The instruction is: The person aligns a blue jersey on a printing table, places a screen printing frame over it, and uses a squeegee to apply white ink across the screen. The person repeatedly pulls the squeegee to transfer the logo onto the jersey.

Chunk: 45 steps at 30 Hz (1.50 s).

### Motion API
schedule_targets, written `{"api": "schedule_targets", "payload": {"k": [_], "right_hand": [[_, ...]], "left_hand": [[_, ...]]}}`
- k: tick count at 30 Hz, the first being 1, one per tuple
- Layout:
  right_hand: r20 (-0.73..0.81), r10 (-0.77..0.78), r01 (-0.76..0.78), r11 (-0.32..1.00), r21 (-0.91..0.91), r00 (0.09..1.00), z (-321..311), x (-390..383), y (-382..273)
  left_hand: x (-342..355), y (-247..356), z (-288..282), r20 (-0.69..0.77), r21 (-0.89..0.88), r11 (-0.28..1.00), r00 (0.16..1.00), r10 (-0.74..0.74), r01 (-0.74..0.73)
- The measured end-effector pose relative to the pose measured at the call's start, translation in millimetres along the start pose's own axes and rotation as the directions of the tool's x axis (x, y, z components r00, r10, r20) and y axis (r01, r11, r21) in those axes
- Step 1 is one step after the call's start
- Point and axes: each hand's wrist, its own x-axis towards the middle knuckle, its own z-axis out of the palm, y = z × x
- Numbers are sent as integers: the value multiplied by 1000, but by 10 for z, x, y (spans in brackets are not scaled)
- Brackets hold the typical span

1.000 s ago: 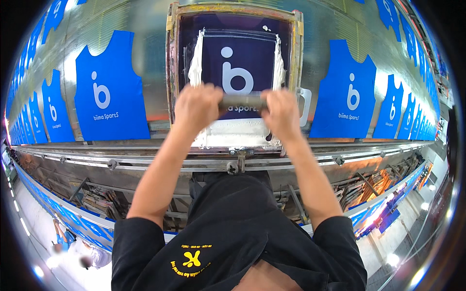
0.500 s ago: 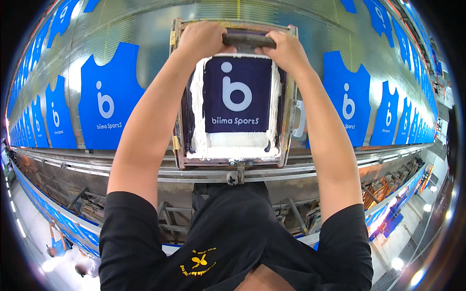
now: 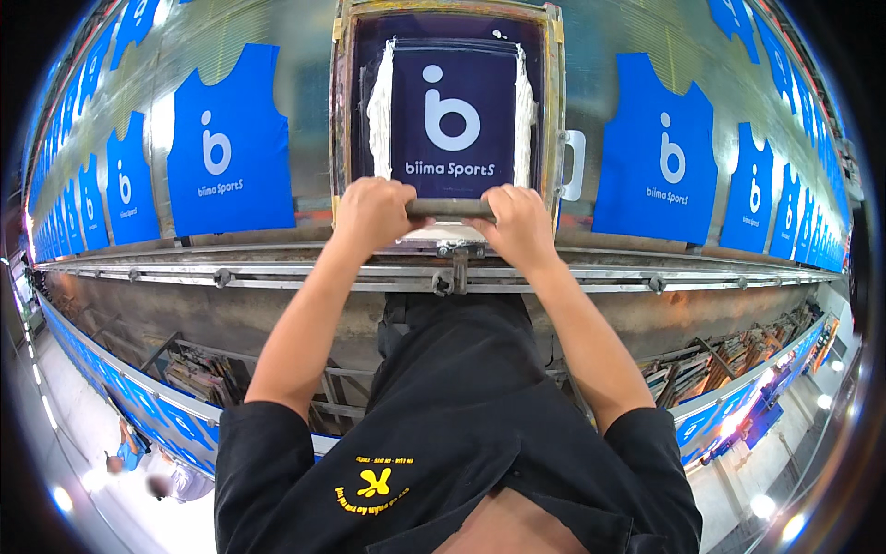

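Both my hands are closed round the grey handle of a squeegee (image 3: 450,210) at the near end of a screen-printing frame (image 3: 338,111). My left hand (image 3: 374,214) grips its left end and my right hand (image 3: 512,222) its right end. Beyond them lies the dark mesh (image 3: 498,102) with a pale logo and lettering. Thick white ink (image 3: 380,111) runs in ridges down both sides of the mesh, and more white ink shows just below the squeegee. The squeegee's blade is mostly hidden by the handle and my fingers.
Blue cut shirt panels (image 3: 231,138) with white prints lie on the long table left of the frame, and another panel (image 3: 657,148) lies to its right. A white handle (image 3: 574,164) sticks out from the frame's right side. A metal rail (image 3: 305,277) runs along the near edge.
Both hands have drawn the squeegee from the frame's far end toward me to its near end. White ink from the near end now lies at the squeegee. My view has shifted slightly.
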Motion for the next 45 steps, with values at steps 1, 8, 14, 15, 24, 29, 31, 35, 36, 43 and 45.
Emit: {"api": "schedule_targets", "payload": {"k": [1,8,14,15,24,29,31,35,36,43,45], "right_hand": [[83,31,-31,1000,1,996,18,65,35],[537,223,-271,963,11,814,-261,599,298],[-243,538,-417,810,412,807,-714,539,962],[-272,564,-457,810,368,780,-689,516,1091],[131,790,-642,375,669,598,-415,485,1266],[105,823,-583,300,755,558,-600,595,901],[75,818,-582,338,740,571,-684,607,802],[55,801,-523,335,783,596,-734,593,736],[49,790,-507,343,790,611,-731,592,739],[-296,779,-471,584,661,553,-746,571,417],[-313,752,-424,607,673,580,-698,613,176]], "left_hand": [[58,-35,-26,106,11,999,994,-35,34],[706,-97,-354,571,-41,990,816,-87,134],[1234,-180,-845,400,-32,999,916,34,-24],[1348,-244,-910,282,-21,996,955,92,-89],[2236,-756,-1086,88,10,997,993,74,-75],[1864,-804,-800,-93,33,991,987,134,-132],[1489,-742,-602,-148,-13,985,974,170,-174],[287,-382,-42,-122,18,982,974,189,-188],[-25,-281,79,-152,55,975,963,221,-215],[-874,-128,327,-268,75,968,930,252,-241],[-949,-287,196,-230,-19,971,946,228,-239]]}}
